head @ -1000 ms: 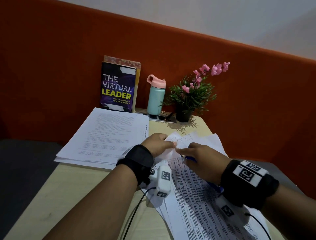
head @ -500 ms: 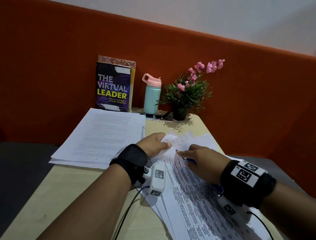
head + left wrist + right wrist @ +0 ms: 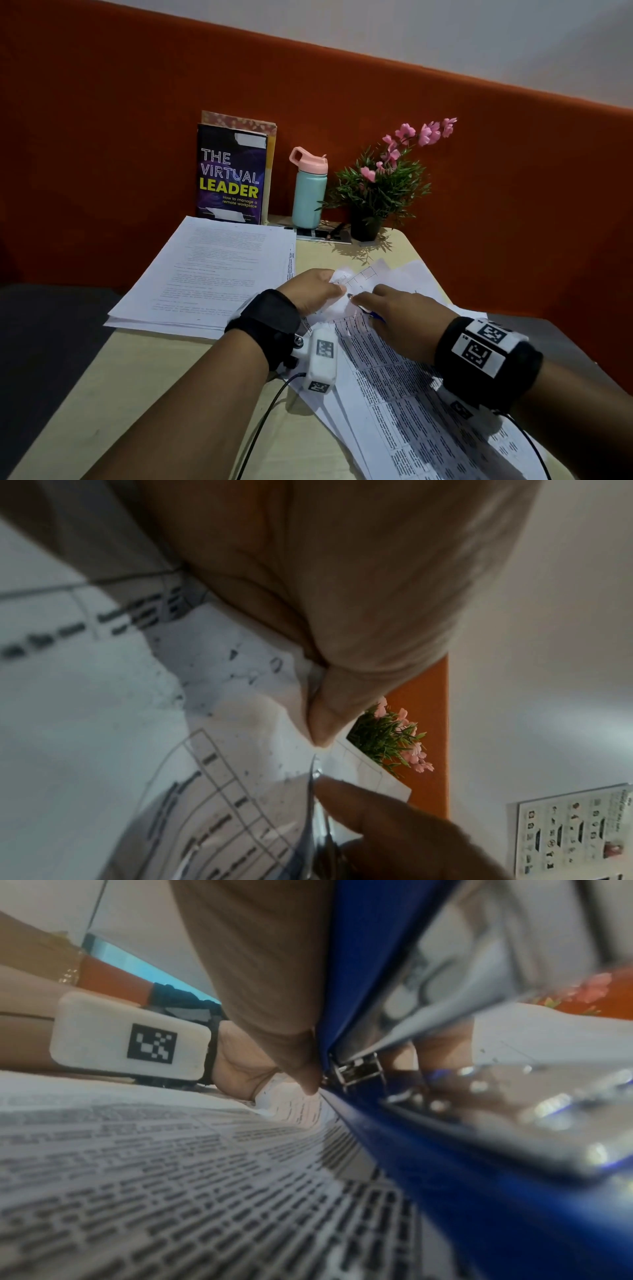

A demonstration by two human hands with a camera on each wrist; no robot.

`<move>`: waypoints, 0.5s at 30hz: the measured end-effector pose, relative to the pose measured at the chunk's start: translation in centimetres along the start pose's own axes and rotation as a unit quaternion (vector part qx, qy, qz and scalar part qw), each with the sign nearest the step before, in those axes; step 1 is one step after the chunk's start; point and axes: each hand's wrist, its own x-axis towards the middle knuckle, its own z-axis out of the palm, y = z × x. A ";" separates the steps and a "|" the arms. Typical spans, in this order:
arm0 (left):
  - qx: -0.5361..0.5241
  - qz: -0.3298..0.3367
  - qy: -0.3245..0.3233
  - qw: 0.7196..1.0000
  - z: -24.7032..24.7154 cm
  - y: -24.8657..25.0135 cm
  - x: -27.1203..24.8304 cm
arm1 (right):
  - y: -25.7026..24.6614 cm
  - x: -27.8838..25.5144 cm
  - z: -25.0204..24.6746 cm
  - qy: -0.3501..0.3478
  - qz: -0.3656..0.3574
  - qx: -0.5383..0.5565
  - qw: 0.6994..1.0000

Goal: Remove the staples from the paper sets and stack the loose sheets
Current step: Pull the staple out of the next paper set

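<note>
While printed paper set [image 3: 404,387] lies fanned on worktop [image 3: 144,394] nearest camera, both hands meet at its far corner. Left hand [image 3: 313,291]: grip closed, thumb and fingers pinching folded-up corner of top sheet. Right hand [image 3: 400,318]: grip wrapped round blue stapler [image 3: 428,1150], metal tip at that corner; staple itself too small to see. Loose stack of sheets [image 3: 209,274] beyond, left. Farthest, against orange wall: book [image 3: 231,174], teal bottle [image 3: 308,195], potted flowers [image 3: 383,185].
</note>
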 end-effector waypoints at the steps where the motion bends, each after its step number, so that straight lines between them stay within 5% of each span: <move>1: 0.005 -0.005 0.003 1.000 0.0 0.1 0.0 | 0.0 0.0 0.0 -0.003 0.001 -0.003 1.000; 15: -0.021 -0.023 0.011 0.999 0.1 0.2 0.3 | -1.1 1.3 0.0 -0.018 -0.005 -0.094 0.995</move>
